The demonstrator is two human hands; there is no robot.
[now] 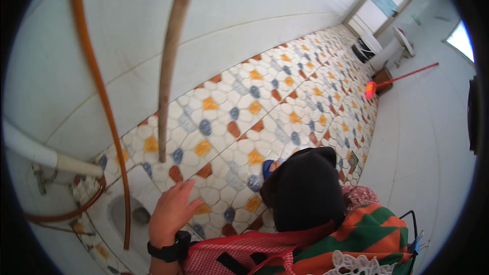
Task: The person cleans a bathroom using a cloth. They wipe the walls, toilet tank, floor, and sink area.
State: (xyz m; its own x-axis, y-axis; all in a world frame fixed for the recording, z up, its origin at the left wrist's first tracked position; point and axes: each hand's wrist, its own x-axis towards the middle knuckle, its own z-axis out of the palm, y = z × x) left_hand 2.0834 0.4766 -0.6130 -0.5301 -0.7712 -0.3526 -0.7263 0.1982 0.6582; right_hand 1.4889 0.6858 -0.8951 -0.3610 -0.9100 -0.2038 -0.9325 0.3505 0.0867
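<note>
My left hand (172, 206) is raised over the patterned floor beside the white squat toilet pan (153, 187). It holds nothing; its thumb stands apart from the fingers. A black watch (170, 247) is on the wrist. My right hand is out of view. An orange-brown hose (100, 80) hangs from above, its lower end over the toilet bowl. To its right, a wooden stick (170, 57) slants down, its lower tip in front of the floor. A black-clothed knee (307, 191) and a blue slipper (267, 169) show near the red checked apron (237, 242).
A white pipe (53, 160) and a reddish hose (72, 214) are at the left wall. A red-handled brush (370, 89) leans against the right wall. Farther back are a black-and-white bucket (366, 47), a washbasin (403, 42) and a door (382, 4). A floor drain (353, 160) lies near the right wall.
</note>
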